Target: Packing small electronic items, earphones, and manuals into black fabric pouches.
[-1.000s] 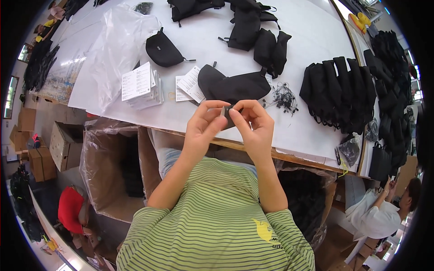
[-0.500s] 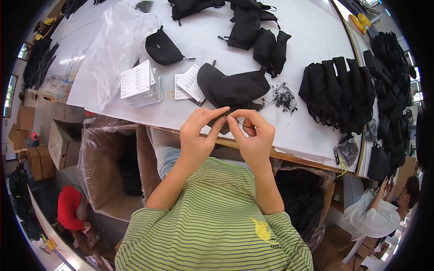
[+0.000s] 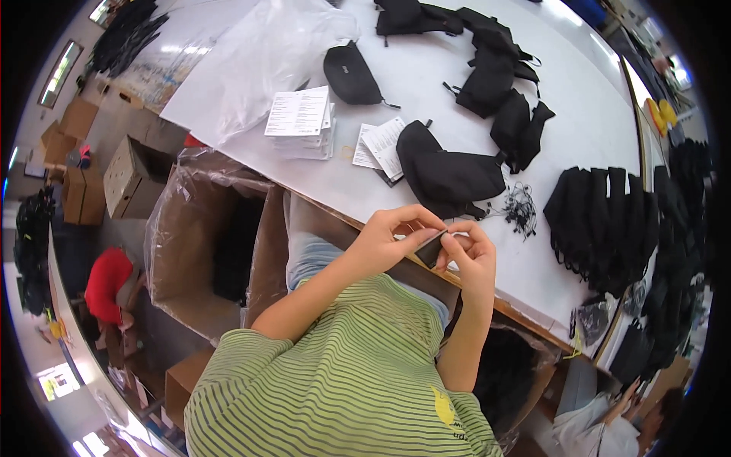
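Note:
Just over the table's front edge, my left hand (image 3: 397, 238) and my right hand (image 3: 470, 250) meet with their fingertips pinched together. Between them is a small dark flat piece (image 3: 431, 250); its exact kind does not show. Beyond my fingers two black pouches (image 3: 461, 181) lie partly overlapping, one bearing a short zipper pull. To their left are a few loose white printed cards (image 3: 384, 146), and to their right a tangle of thin black strings (image 3: 520, 211). Farther left stands a stack of white printed cards (image 3: 298, 114), with another black zip pouch (image 3: 352, 74) behind it.
Several black pouches (image 3: 487, 80) lie across the back of the white table (image 3: 304, 169). A row of black pouches (image 3: 601, 225) is at the right. Clear plastic sheeting (image 3: 263, 61) covers the left. Below the edge stands a plastic-lined carton (image 3: 179, 255). Other people work at both sides.
My view has turned, so the table appears slanted and its contents shifted right. Both hands stay together at the edge, and the dark piece between them shows more clearly.

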Motion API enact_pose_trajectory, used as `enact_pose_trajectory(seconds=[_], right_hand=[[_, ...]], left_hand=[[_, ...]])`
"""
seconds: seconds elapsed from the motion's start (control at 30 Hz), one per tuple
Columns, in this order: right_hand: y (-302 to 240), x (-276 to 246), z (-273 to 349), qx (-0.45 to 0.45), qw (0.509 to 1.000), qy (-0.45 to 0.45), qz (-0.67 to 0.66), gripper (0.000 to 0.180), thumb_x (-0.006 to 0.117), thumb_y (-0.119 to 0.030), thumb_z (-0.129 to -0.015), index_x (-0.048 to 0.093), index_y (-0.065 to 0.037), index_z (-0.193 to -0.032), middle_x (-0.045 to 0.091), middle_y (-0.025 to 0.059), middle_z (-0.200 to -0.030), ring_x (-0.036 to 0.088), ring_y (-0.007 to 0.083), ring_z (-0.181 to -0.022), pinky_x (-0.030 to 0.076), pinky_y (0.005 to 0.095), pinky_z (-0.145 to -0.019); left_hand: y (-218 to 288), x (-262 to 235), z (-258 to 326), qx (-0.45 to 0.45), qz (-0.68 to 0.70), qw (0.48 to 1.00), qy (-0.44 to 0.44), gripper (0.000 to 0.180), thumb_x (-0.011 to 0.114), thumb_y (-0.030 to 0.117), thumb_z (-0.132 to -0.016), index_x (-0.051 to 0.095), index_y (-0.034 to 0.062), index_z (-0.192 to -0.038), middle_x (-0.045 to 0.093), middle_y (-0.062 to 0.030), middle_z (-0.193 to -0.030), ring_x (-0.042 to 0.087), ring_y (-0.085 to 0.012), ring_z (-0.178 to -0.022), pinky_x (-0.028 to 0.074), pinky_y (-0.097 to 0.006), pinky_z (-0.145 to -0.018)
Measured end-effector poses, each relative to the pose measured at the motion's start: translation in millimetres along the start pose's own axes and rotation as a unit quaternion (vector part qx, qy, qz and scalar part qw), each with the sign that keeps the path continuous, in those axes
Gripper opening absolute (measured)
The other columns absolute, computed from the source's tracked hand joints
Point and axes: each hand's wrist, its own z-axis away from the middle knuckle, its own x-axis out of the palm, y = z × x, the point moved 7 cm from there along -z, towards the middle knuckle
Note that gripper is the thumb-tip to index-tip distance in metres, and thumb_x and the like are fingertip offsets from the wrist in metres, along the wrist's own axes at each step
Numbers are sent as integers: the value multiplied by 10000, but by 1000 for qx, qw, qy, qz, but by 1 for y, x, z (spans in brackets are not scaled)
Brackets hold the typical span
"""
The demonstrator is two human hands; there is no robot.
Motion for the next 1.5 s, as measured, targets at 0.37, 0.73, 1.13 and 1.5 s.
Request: enact_pose_trajectory(seconds=[0.37, 0.73, 1.13, 1.5], right_hand=[[10, -14, -2, 7, 1000, 0, -28, 125, 590, -125, -892, 575, -1, -893, 600, 66, -637, 567, 113, -535, 448, 227, -524], [23, -46, 34, 23, 995, 93, -33, 94, 581, -91, -877, 549, -2, -884, 558, 46, -734, 539, 115, -518, 417, 226, -460], [29, -67, 19, -37, 994, 107, -1, 56, 551, -113, -892, 533, -70, -924, 469, -32, -814, 399, 21, -586, 312, 159, -505], [28, -58, 16, -32, 997, 52, -40, 99, 557, -149, -897, 532, -70, -951, 485, -27, -773, 384, 25, -552, 296, 162, -491]], left_hand=[[-16, -2, -56, 34, -61, 997, 18, 78, 586, 78, -864, 563, 22, -913, 575, -42, -801, 548, -102, -633, 435, -243, -595], [-56, -156, -216, -109, -737, 650, 148, 441, 608, 300, -806, 596, 106, -1202, 472, -303, -1294, 419, -490, -1222, 347, -645, -938], [-24, -134, -237, 141, -667, 707, 187, 118, 589, 89, -747, 695, 59, -790, 681, -163, -815, 678, -303, -797, 542, -402, -634], [85, -65, -305, 156, -663, 729, 67, 139, 602, 179, -714, 717, 135, -779, 691, -98, -812, 666, -295, -782, 524, -425, -638]])
